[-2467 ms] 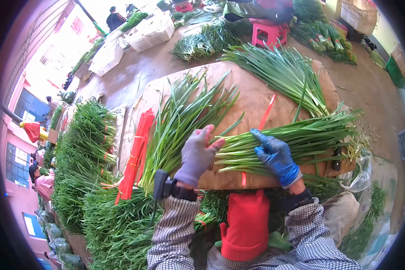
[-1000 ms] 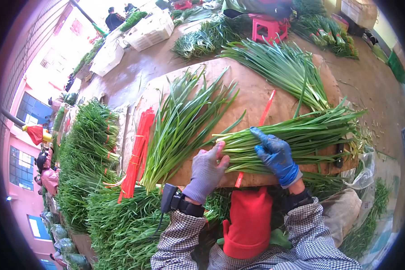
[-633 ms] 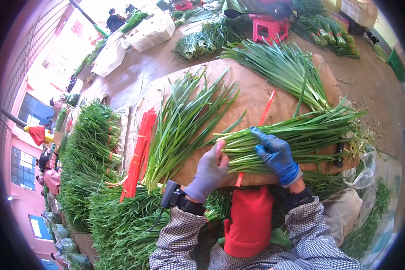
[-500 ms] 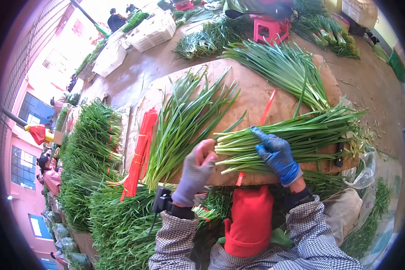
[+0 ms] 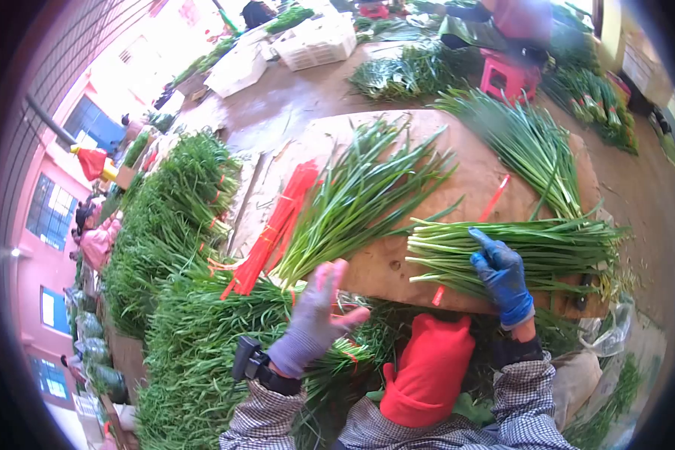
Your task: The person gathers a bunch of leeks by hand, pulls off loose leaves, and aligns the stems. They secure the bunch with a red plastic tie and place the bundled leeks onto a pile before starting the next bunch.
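My right hand [image 5: 502, 277], in a blue glove, is closed over a bunch of garlic chives [image 5: 446, 251] lying across the wooden board [image 5: 394, 281]. The pale stem ends point left. One red tie strip [image 5: 495, 196] runs beneath this bunch and shows on both sides of it. Gloved in grey, my left hand [image 5: 319, 319] is open and holds nothing, its fingers spread, off the board's near left edge. Just beyond it are a loose pile of chives [image 5: 360, 195] and a stack of red tie strips [image 5: 277, 225]. Another chive pile [image 5: 529, 150] lies at the far right.
Tied green bundles [image 5: 172, 195] are heaped left of the board. A black-handled tool [image 5: 583, 291] lies at its right edge. White crates [image 5: 315, 43] and a pink stool [image 5: 508, 75] with a seated person stand beyond. Another person [image 5: 97, 236] is at far left.
My left hand has moved from the stem ends toward the left and opened its fingers. My right hand stays on the bunch. The whole view has shifted.
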{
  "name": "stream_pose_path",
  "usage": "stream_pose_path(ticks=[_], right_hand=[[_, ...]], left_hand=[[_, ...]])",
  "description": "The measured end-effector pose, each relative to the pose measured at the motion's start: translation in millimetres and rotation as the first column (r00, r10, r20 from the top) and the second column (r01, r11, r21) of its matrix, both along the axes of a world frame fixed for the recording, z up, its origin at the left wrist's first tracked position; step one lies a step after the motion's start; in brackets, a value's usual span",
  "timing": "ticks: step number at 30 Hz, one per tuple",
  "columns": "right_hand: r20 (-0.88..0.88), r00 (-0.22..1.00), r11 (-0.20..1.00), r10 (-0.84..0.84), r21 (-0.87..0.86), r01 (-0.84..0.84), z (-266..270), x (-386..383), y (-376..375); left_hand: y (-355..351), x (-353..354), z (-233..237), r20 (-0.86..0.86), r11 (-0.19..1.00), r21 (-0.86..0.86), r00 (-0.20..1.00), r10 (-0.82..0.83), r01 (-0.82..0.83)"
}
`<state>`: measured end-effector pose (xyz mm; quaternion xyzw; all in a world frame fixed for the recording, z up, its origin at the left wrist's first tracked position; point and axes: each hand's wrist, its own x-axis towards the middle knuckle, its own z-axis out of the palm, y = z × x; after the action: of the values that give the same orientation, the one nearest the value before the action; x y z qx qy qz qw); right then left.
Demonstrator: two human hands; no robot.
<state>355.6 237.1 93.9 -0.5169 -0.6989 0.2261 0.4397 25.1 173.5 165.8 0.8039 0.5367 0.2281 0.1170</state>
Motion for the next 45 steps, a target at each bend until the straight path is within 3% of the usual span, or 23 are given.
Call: stream_pose_path(ticks=[3,4,6,12,15,19,21,23,25,26,29,30,32,35,37,40,45], right_hand=[[0.009,1.000,1.000,-0.009,0.017,0.008,-3.9,-2.1,-4.6],[0.009,1.000,1.000,-0.006,0.020,0.005,-3.9,-2.9,-6.9],[0.065,0.998,0.999,-0.019,-0.028,0.021,-3.5,-3.1,-10.1],[0.063,0.998,0.999,-0.016,-0.038,0.019,-2.4,-4.1,-12.7],[0.043,0.999,0.999,-0.027,-0.016,0.028,-13.8,-1.6,-10.9],[0.030,0.999,0.999,-0.031,0.024,0.031,-27.2,-1.5,-5.8],[0.012,0.999,0.999,-0.034,0.037,0.034,-29.6,-1.8,-5.0],[0.024,0.999,0.999,-0.039,-0.036,0.039,-22.7,-1.6,-8.5],[0.040,0.998,0.993,-0.042,-0.108,0.046,-20.1,-2.2,-8.8],[0.029,0.999,0.997,-0.037,-0.070,0.039,-21.4,-2.6,-8.1],[0.019,0.999,0.999,-0.028,-0.015,0.029,-19.1,-2.3,-8.1],[0.017,1.000,1.000,-0.021,0.002,0.021,-19.0,-1.9,-7.9],[0.010,1.000,1.000,-0.021,0.006,0.021,-23.1,-0.6,-6.1],[-0.004,1.000,0.999,-0.019,-0.045,0.019,-24.4,0.2,-6.6],[-0.010,1.000,0.995,-0.025,-0.098,0.023,-23.1,0.7,-6.9],[0.007,0.999,0.993,-0.032,-0.115,0.032,-21.1,0.3,-7.7],[-0.025,0.999,0.994,-0.029,-0.108,0.026,-19.4,-1.0,-8.9]], left_hand=[[11.2,-46.1,3.2,-0.254,0.969,0.025,0.936,0.244,-0.246],[16.8,-55.5,1.9,-0.253,0.968,0.028,0.935,0.248,-0.249],[32.0,-67.8,-2.5,-0.511,0.892,-0.048,0.778,0.366,-0.450],[68.6,-81.1,-39.2,-0.625,0.814,-0.215,0.717,0.309,-0.539],[80.7,-90.5,-40.7,-0.582,0.772,-0.357,0.772,0.257,-0.526],[94.3,-123.9,-65.2,-0.532,0.802,-0.357,0.810,0.248,-0.479],[98.8,-127.2,-71.6,-0.496,0.856,-0.274,0.827,0.266,-0.439],[107.1,-127.3,-69.9,-0.343,0.782,-0.453,0.893,0.290,-0.428],[110.0,-134.5,-86.8,-0.261,0.827,-0.418,0.922,0.286,-0.375],[112.3,-139.0,-96.9,-0.179,0.868,-0.376,0.945,0.274,-0.323],[118.7,-143.5,-111.4,-0.148,0.891,-0.331,0.950,0.276,-0.311],[115.4,-135.9,-97.3,-0.148,0.892,-0.331,0.950,0.274,-0.308],[107.8,-117.3,-51.3,0.042,0.851,-0.475,0.960,0.277,-0.225],[116.8,-127.4,-40.7,0.148,0.798,-0.577,0.939,0.310,-0.173],[120.9,-123.1,-27.9,0.134,0.776,-0.610,0.944,0.301,-0.161],[113.4,-104.6,-3.9,0.168,0.660,-0.716,0.863,0.477,-0.226],[120.5,-109.6,-14.9,0.144,0.653,-0.739,0.909,0.391,-0.164]])
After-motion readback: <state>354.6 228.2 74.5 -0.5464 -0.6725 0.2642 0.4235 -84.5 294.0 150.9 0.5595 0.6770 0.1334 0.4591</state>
